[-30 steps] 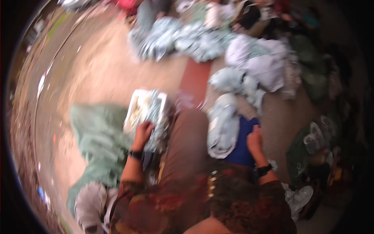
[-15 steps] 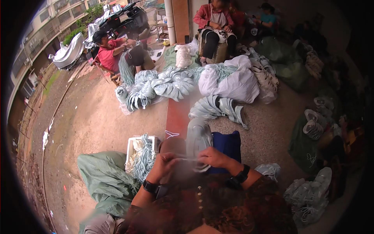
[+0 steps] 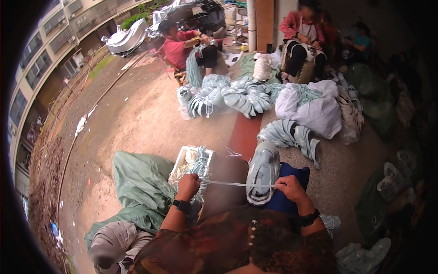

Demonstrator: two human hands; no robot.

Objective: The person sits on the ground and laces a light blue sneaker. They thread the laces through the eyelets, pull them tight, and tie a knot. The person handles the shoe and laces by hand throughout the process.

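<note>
A pale, flat shoelace (image 3: 232, 183) is stretched level between my two hands. My left hand (image 3: 188, 186) is closed around one end, beside the white box of laces. My right hand (image 3: 290, 188) pinches the other end above a dark blue cloth bundle (image 3: 299, 175). Beneath the lace, a light grey shoe upper (image 3: 263, 166) lies lengthwise over my lap with its toe pointing away. Neither hand touches the upper; the lace crosses in front of its near part.
Left of my knees stands a white box (image 3: 210, 160) of loose laces beside a green sack (image 3: 139, 176). Grey uppers (image 3: 114, 239) lie near left. Ahead are fanned uppers (image 3: 287, 134) and a white sack (image 3: 315, 114). Several people sit working beyond, including one in red (image 3: 180, 48).
My hands have moved apart, pulling the lace out long and straight. The view has swung left, so the scene sits further right. The upper stays on my lap.
</note>
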